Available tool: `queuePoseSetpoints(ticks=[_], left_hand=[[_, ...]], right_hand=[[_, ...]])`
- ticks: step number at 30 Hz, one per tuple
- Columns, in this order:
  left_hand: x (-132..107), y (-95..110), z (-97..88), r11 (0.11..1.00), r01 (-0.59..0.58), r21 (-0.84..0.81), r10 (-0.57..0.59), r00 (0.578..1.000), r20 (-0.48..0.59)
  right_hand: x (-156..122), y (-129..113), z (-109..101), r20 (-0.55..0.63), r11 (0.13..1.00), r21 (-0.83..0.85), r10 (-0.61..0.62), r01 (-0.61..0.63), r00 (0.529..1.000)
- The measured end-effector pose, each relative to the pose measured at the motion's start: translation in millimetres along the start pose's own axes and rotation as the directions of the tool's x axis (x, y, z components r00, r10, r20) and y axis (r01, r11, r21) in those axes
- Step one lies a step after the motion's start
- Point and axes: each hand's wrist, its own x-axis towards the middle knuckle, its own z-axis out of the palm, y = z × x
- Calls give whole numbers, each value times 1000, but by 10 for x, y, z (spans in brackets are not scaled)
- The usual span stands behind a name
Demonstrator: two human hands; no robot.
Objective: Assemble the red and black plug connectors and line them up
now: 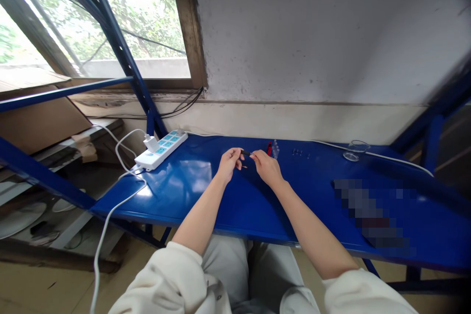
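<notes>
My left hand (230, 161) and my right hand (267, 166) meet over the middle of a blue metal bench (191, 191). Both pinch a small dark part (245, 153) between their fingertips, each at one end of it. The part is too small to name. Just beyond my right hand stand a small red piece (269, 148) and a clear piece (275, 149). A few tiny dark bits (299, 152) lie further right on the bench.
A white power strip (161, 149) with a white plug and cable (110, 216) lies at the bench's back left. A clear round dish (355, 150) and a white wire (397, 159) sit at the back right. Blue frame struts, a window and cardboard are on the left.
</notes>
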Motion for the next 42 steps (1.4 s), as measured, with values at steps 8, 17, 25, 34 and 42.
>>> queuePoseSetpoints(ticks=[8, 17, 25, 34, 42], left_hand=[[4, 0, 12, 997, -54, 47, 56, 997, -56], [16, 35, -4, 995, -67, 70, 77, 985, -156], [4, 58, 11, 994, -55, 96, 69, 986, -151], [-39, 60, 34, 991, 4, 134, -17, 996, 90], [-18, -43, 101, 945, -79, 317, 125, 984, -129]], right_hand=[[0, -8, -7, 5, 999, 45, 2, -2, 1000], [-1, -7, -39, 6, 993, 114, 40, -40, 999], [-5, -3, -26, 38, 974, 219, 46, -54, 998], [28, 126, -36, 174, 988, 138, 51, -75, 983], [3, 483, -223, 423, 940, -77, 334, -333, 843]])
